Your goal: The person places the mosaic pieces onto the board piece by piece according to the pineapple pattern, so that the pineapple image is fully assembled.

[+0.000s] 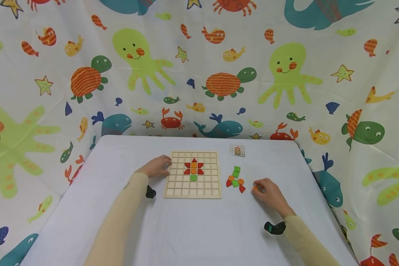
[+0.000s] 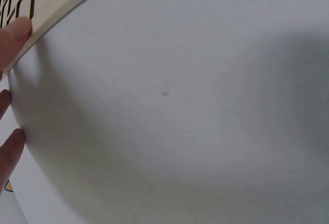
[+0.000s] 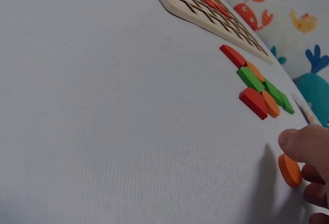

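Note:
My right hand (image 1: 268, 193) pinches an orange disc (image 3: 290, 171) between thumb and fingers, close over the cloth to the right of the loose pieces. At the left edge of the wooden grid board (image 1: 179, 193) is my left hand (image 1: 156, 167); its thumb (image 2: 19, 29) touches the rim while other fingertips rest on the cloth beside it. On the board, red petal-like pieces (image 1: 187, 171) flank orange pieces (image 1: 194, 166), with a red triangle on top and a green square (image 1: 193, 178) below. Loose green squares (image 1: 235, 183), orange discs (image 1: 241, 181) and red pieces (image 1: 242, 188) lie between board and right hand.
A small picture card (image 1: 237, 150) lies behind the loose pieces, showing a similar figure on a grid. A white cloth covers the table (image 1: 193, 229). Behind it hangs a curtain (image 1: 189, 122) printed with sea animals.

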A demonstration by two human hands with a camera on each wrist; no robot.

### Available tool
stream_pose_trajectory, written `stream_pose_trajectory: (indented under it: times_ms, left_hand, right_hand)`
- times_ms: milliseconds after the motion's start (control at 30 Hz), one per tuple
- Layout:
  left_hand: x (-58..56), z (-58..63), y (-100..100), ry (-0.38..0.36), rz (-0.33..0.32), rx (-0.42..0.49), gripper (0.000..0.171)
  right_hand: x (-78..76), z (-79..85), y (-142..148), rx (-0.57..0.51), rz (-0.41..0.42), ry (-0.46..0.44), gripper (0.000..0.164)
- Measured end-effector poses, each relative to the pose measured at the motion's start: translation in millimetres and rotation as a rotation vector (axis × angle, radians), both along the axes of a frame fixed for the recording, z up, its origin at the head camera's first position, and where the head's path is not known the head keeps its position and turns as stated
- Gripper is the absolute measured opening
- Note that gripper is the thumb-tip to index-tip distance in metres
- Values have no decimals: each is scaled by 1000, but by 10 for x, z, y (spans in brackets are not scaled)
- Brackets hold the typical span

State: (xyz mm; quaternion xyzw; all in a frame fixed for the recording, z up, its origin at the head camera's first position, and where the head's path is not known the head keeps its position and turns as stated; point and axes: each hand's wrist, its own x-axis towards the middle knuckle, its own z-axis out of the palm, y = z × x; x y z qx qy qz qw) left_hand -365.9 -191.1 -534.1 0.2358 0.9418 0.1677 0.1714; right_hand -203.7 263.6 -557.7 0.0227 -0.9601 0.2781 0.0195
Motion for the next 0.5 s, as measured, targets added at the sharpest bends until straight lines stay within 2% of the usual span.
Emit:
stream_pose_trajectory:
  times_ms: [200,500]
  left_hand:
    - [14,6,0,-1,-6,8,51]
    - [5,15,9,3,-13,0,50]
  right_hand:
    - [-27,0,-9,-4,7,6,35]
    - [-221,86,-59,-8,28,-23,38]
